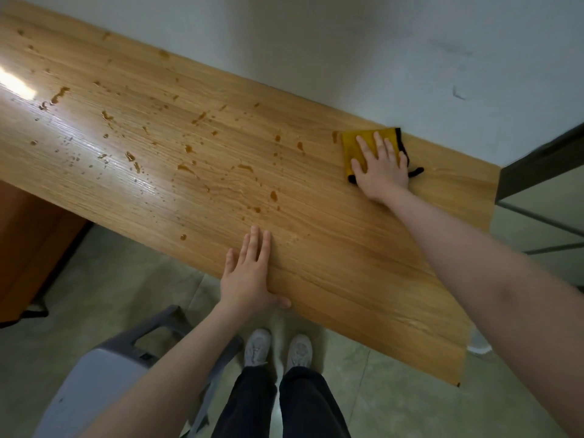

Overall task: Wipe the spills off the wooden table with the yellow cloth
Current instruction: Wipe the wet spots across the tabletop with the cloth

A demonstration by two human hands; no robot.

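The folded yellow cloth with black trim (363, 150) lies near the far edge of the long wooden table (347, 248), close to the white wall, pressed flat under the right hand (380, 170) with fingers spread. Brown spills (189, 150) dot the tabletop to its left, while the nearer right stretch is bare. The left hand (249, 273) rests open and flat on the near edge, holding nothing.

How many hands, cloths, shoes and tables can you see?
Hands: 2, the left hand and the right hand
Yellow cloth: 1
Shoes: 2, the left shoe and the right shoe
Wooden table: 1
Total: 6
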